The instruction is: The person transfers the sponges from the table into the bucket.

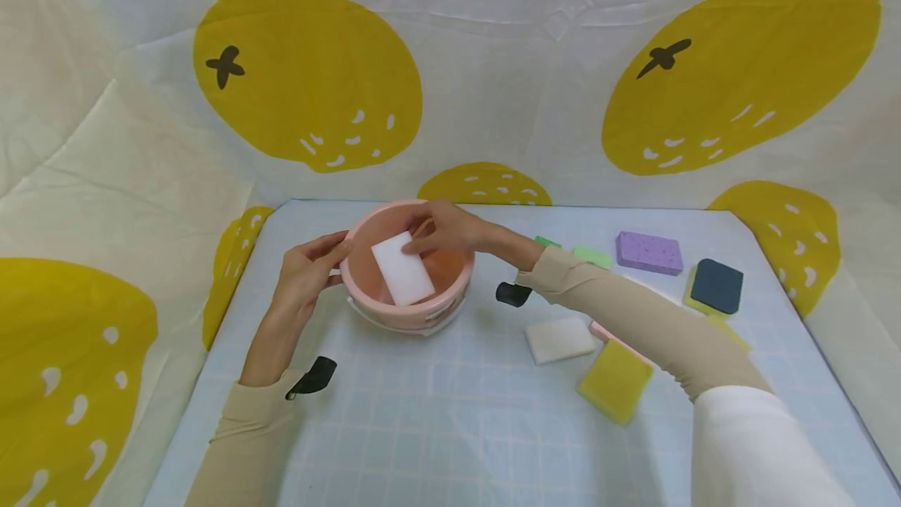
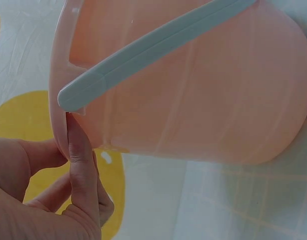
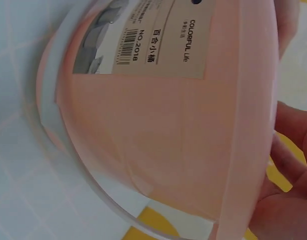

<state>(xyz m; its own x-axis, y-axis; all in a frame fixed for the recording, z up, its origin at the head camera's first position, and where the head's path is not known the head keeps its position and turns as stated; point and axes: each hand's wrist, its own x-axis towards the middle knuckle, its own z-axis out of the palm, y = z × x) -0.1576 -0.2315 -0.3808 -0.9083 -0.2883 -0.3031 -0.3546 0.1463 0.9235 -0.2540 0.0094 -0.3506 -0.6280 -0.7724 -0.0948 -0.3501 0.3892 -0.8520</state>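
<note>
In the bucket, a white sponge: head view only.

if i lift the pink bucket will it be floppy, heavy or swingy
The pink bucket is probably fairly stiff: its rim looks round even where the left hand grips it. It looks like thin plastic, so likely light. Its pale handle hangs below the rim, so may swing.
</note>
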